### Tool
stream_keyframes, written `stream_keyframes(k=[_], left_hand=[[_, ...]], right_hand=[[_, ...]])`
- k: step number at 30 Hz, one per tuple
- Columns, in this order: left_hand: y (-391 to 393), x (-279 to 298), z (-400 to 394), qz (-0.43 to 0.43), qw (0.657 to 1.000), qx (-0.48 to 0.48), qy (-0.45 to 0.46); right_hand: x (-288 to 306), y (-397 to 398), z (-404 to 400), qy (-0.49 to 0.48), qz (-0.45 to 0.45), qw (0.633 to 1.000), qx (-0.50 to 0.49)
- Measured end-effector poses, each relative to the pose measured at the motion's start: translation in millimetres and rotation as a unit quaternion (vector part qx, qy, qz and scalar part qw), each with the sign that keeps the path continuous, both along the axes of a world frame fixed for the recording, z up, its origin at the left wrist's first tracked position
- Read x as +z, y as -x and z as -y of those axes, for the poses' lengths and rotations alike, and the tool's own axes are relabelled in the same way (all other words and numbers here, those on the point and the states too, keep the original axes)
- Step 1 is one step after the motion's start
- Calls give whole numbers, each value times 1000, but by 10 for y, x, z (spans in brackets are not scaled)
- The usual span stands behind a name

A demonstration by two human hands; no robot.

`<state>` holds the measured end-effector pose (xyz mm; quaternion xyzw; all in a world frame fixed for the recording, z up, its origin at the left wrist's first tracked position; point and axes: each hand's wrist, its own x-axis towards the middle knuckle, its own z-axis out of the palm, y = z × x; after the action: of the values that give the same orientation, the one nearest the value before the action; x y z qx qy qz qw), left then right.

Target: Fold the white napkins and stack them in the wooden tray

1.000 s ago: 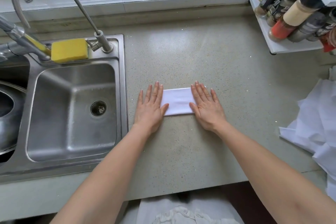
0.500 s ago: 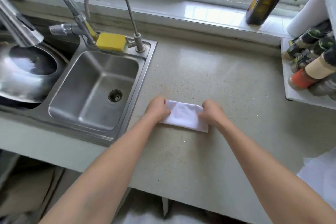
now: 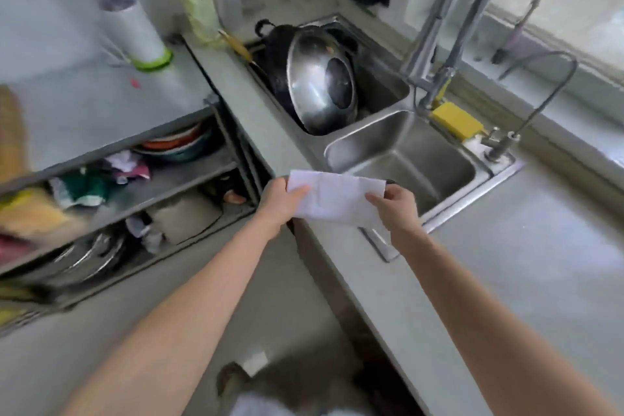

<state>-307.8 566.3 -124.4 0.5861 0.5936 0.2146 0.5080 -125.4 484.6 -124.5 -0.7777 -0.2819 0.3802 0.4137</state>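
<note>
Both hands, left (image 3: 282, 201) and right (image 3: 395, 209), pinch the folded napkin's (image 3: 332, 197) ends.

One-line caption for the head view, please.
Left hand and right hand hold a folded white napkin by its ends, above the steel sink's near corner.

Both forearms are bare to the frame edge, with no sleeves, left hand (image 3: 282, 201) and right hand (image 3: 395, 209) ungloved.

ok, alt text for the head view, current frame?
Two bare hands, left hand and right hand, hold a folded white napkin by its ends in the air above the counter edge beside a steel sink. A wok leans in the far basin, a yellow sponge sits by the tap; no wooden tray visible.
</note>
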Motion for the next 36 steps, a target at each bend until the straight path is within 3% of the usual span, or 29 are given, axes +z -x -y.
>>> stream_keyframes(k=[5,14,30,36], left_hand=[[1854,122,-430,34,984,174,-7],[4355,218,-959,-9,947,317,-55],[6840,5,-2243,-196,842,503,22],[7368,-193,-2708,-217,859,463,33]], right_hand=[[88,1744,-950,-31,32,992,116],[93,4157,-2085,-50,47,962,264],[-156,6885,-4164,-7,54,868,493],[-364,7382,-4443,9,139,855,499]])
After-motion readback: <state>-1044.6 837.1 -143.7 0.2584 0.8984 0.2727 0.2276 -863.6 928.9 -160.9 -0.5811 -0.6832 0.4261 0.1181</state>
